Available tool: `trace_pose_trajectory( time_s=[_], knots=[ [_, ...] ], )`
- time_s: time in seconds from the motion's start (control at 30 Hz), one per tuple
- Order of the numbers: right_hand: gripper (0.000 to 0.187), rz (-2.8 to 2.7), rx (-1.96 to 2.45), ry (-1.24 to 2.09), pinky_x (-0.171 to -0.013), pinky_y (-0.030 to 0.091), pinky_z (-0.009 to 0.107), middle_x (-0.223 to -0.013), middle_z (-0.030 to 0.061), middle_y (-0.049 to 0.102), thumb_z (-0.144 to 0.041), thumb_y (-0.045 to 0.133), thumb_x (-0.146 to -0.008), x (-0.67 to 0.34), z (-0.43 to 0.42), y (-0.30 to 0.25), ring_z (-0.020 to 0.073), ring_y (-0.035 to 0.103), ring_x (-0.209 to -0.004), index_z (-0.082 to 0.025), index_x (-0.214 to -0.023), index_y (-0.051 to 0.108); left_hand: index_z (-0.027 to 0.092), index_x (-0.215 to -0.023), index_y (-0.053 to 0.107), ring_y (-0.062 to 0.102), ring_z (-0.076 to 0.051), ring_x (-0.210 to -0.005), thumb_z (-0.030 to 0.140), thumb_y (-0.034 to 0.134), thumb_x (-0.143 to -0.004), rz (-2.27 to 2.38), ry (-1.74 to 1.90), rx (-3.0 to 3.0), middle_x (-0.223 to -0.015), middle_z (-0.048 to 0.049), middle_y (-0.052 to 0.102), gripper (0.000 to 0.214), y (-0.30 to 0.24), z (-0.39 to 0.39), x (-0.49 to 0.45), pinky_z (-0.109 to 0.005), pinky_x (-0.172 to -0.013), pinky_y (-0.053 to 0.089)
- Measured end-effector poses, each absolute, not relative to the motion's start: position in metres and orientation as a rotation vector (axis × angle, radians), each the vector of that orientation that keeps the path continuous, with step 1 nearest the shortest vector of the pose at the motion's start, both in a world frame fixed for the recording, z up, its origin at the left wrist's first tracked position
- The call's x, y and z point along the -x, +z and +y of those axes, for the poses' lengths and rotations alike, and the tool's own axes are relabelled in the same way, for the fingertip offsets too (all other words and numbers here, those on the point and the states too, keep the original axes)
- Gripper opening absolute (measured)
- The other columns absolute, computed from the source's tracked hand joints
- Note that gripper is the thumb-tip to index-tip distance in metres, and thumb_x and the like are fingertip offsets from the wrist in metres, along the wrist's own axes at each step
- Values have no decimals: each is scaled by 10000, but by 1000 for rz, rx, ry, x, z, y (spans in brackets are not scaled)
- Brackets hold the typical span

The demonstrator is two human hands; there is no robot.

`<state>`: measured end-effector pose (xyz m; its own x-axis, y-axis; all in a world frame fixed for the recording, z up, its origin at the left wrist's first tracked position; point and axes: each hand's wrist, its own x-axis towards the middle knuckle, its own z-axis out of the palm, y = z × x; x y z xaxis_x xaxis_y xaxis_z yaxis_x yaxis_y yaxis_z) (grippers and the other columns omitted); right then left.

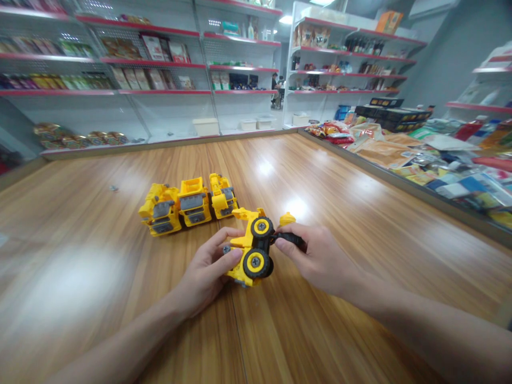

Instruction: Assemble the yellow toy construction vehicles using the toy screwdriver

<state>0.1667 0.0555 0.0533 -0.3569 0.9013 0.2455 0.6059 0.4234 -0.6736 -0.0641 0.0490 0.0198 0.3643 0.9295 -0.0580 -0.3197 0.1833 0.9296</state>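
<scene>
A yellow toy truck [244, 250] with black wheels lies tipped on its side, its wheels turned toward the right. My left hand [212, 261] is closed around its body, thumb on the yellow side. In my right hand [320, 256] is a black-handled screwdriver [292, 238], its tip at the truck's dark underside between the wheels. A yellow toy part [287, 218] stands on the table just behind my right fingers. Three more yellow toy vehicles stand in a row beyond my left hand: one at the left [160, 209], a dump truck [194, 201] and one at the right [223, 196].
The wooden table [360, 224] has a small grey piece [114, 188] at its left. Packaged goods [384, 149] are heaped past the table's right edge. Stocked shelves [156, 63] line the back, and a distant person [275, 90] shows in the gap between them.
</scene>
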Motion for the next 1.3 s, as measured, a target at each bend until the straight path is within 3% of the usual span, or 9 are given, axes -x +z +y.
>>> trace_pose_trajectory(
  time_s=[0.33, 0.53, 0.83, 1.2, 1.3],
  knots=[
    [234, -2029, 1271, 754, -637, 432, 263, -801, 11, 682, -329, 506, -957, -167, 58, 50, 148, 610, -717, -183, -849, 654, 218, -1129, 562, 668, -163, -757, 287, 672, -862, 765, 1000, -1035, -959, -55, 716, 296, 19, 48, 65, -247, -664, 513],
    [287, -2024, 1284, 813, -599, 383, 255, -694, -12, 594, -348, 483, -963, -167, 59, 52, 128, 539, -645, -177, -791, 637, 211, -1130, 556, 667, -157, -751, 287, 670, -864, 759, 992, -1048, -943, -53, 715, 299, 17, 49, 65, -243, -661, 514],
    [322, -2003, 1308, 866, -545, 309, 249, -642, -30, 512, -383, 469, -964, -167, 59, 50, 108, 465, -592, -178, -755, 604, 215, -1125, 549, 661, -162, -758, 306, 659, -871, 772, 1001, -994, -951, -48, 699, 292, 18, 49, 65, -254, -651, 515],
    [359, -1985, 1322, 912, -523, 317, 246, -605, -31, 502, -392, 465, -960, -167, 61, 48, 108, 468, -562, -180, -698, 588, 209, -1112, 545, 669, -164, -723, 299, 654, -873, 752, 981, -980, -949, -57, 704, 278, 19, 50, 64, -254, -622, 517],
    [290, -1990, 1301, 854, -546, 357, 247, -643, -17, 565, -353, 490, -951, -167, 59, 49, 118, 508, -590, -181, -772, 639, 207, -1125, 548, 667, -159, -729, 297, 662, -868, 759, 988, -978, -972, -63, 705, 295, 18, 50, 64, -251, -630, 520]
  ],
)
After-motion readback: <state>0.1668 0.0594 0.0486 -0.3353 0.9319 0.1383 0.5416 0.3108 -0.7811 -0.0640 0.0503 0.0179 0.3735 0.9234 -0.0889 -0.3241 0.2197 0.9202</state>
